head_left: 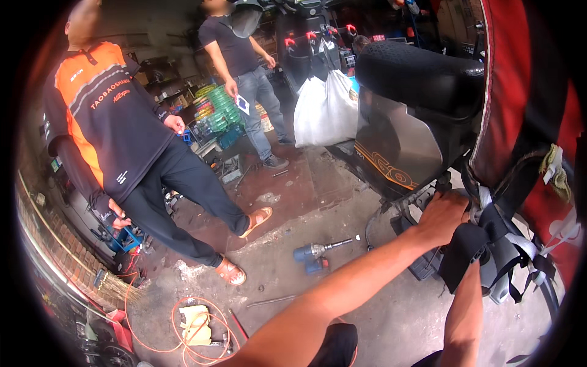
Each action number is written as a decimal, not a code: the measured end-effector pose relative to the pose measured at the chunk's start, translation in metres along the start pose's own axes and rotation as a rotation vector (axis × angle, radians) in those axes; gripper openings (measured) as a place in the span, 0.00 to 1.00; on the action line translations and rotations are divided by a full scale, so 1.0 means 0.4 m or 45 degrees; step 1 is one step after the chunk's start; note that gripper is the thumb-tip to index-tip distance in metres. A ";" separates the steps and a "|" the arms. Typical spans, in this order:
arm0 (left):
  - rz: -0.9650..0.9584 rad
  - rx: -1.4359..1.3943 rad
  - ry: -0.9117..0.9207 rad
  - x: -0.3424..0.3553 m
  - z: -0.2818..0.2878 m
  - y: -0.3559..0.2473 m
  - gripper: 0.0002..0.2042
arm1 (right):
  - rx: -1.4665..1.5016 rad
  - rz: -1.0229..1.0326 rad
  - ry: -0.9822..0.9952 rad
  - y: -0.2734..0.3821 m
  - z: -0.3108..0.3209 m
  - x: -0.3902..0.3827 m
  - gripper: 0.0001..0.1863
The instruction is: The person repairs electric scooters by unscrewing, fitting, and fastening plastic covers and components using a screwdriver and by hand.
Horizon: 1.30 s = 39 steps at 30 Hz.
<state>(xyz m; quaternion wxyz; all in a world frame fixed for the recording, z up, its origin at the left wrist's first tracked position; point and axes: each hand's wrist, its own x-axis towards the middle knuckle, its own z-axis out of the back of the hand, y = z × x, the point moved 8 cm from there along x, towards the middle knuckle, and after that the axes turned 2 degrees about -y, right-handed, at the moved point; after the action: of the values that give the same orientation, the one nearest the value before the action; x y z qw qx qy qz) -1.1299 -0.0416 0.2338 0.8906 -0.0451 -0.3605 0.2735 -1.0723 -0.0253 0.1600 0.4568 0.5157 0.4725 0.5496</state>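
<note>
My left hand [441, 217] reaches to the rear of a dark electric scooter [397, 144], below the seat [422, 64]. Its fingers are curled in among dark parts, and what they grip is hidden. Beside it, my right forearm [463, 318] goes up behind a black fabric flap [466, 248], which hides the hand and its fingers. Black and grey straps [520, 248] hang around the flap, under a large red and black delivery box [520, 79]. A stained cloth [553, 171] is tucked against the box.
A blue cordless impact wrench [315, 254] lies on the concrete floor. An orange hose [177, 333] coils around a yellowish object [197, 324]. One person [116, 116] in sandals stands at the left, another [241, 79] farther back. A white bag [327, 110] hangs from the scooter.
</note>
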 end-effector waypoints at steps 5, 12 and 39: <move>0.225 -0.272 -0.054 -0.004 -0.014 0.043 0.18 | -0.198 0.316 -0.427 0.012 -0.001 -0.067 0.16; 0.141 -0.178 0.082 0.020 -0.038 0.003 0.07 | -0.142 0.237 -0.502 -0.057 0.053 -0.101 0.15; -0.029 -0.616 0.122 0.009 -0.052 0.055 0.09 | -1.860 0.325 -0.370 -0.200 0.113 -0.339 0.15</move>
<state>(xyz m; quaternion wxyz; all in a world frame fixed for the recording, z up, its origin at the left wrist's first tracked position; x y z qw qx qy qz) -1.1240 -0.0189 0.2146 0.8730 -0.2659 -0.3735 0.1666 -1.0189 -0.1463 0.0633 0.6731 0.1995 -0.1404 0.6982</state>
